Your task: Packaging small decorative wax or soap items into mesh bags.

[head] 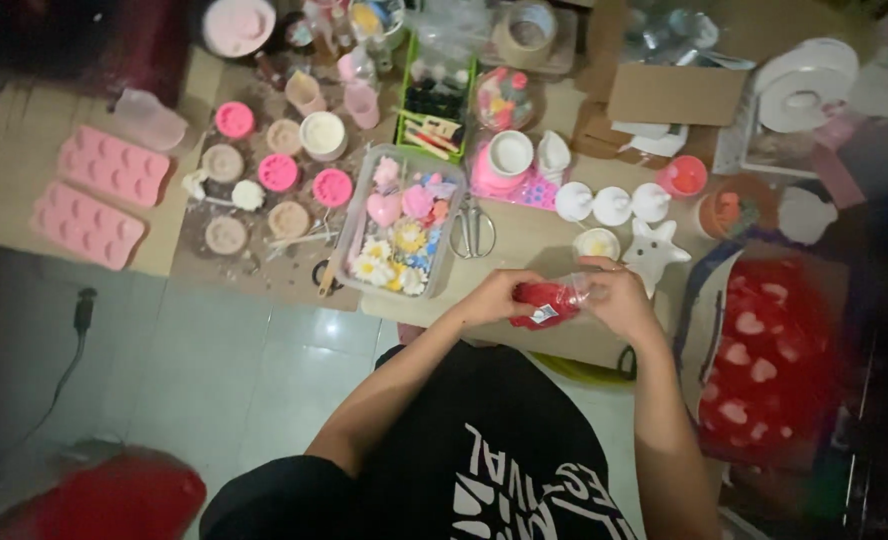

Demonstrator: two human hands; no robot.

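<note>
Both hands meet just above the near edge of the cardboard-covered worktop (pixel 524 235): the left hand (pixel 499 297) pinches one end of a small clear plastic bag with a red item inside (pixel 549 300), and the right hand (pixel 619 297) is closed on the other end, fingers curled round the bag's mouth. The bag hangs between them, off the surface, in front of the person's chest. Judging by the grip, the step in hand is packing or sealing the red piece in the bag; the next move would call for holding the opening steady while the other hand folds or presses it shut. Beyond lie a clear plastic tray of coloured flower and heart shapes (pixel 399 222), metal scissors (pixel 474 228) and a white star-shaped cast (pixel 654 255).
</note>
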